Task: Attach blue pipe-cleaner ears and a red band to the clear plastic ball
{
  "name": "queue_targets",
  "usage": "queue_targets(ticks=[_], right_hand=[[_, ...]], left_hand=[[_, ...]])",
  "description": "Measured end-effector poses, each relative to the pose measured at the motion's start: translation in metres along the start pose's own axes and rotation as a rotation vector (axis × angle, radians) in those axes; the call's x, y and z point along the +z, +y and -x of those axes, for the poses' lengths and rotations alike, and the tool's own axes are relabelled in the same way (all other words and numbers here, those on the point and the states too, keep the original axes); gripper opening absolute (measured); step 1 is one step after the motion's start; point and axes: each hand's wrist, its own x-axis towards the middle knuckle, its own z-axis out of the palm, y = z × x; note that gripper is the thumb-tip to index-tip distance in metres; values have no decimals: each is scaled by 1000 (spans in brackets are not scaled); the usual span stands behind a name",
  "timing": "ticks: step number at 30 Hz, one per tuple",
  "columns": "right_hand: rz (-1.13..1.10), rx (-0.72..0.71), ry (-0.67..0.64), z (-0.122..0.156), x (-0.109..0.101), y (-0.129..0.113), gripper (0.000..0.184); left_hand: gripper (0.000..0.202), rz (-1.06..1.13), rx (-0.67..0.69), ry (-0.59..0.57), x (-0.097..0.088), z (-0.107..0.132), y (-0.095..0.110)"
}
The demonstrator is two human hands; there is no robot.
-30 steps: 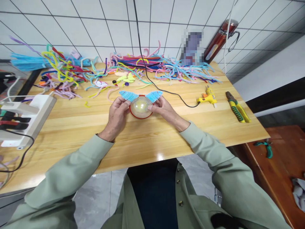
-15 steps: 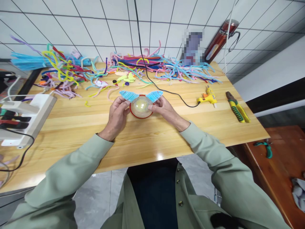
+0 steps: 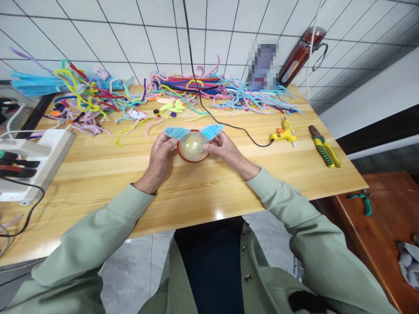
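Between my hands is a clear round dome with a red rim, just above or on the wooden table. Two blue fuzzy pipe-cleaner pieces, shaped like pointed ears, stick out from its far side: a left one and a right one. My left hand is closed on the left edge, its thumb by the base of the left ear. My right hand grips the opposite side, thumb lying on the dome and fingers behind the right ear. Something pale yellowish shows through the dome. The fingers underneath are hidden.
Loose pipe cleaners lie heaped along the wall. A yellow glue gun and yellow-green pliers rest at the right. A black cord crosses behind the dome. At the left stands a white power strip; a red flask leans at the back.
The view has shifted very slightly. Both hands keep the same hold on the dome, and the blue ears tilt only a little differently.
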Motion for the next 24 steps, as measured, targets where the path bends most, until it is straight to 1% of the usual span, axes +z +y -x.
queue_targets(ticks=[3, 9, 12, 16, 20, 24], right_hand=[[-7, -3, -1, 1, 0, 0, 76], [-23, 4, 5, 0, 1, 0, 78], [-26, 9, 7, 0, 1, 0, 79], [-55, 17, 3, 1, 2, -2, 79], [-52, 17, -6, 1, 3, -3, 81], [-33, 23, -5, 3, 3, -5, 80]], left_hand=[[32, -7, 3, -12, -1, 0, -1], [33, -22, 30, -41, -3, -1, -3], [42, -76, 84, -91, -6, -3, -7], [62, -131, 138, -129, -9, -7, -14], [75, -160, 118, -198, -8, -8, -17], [81, -169, 98, -203, -3, -5, -13]])
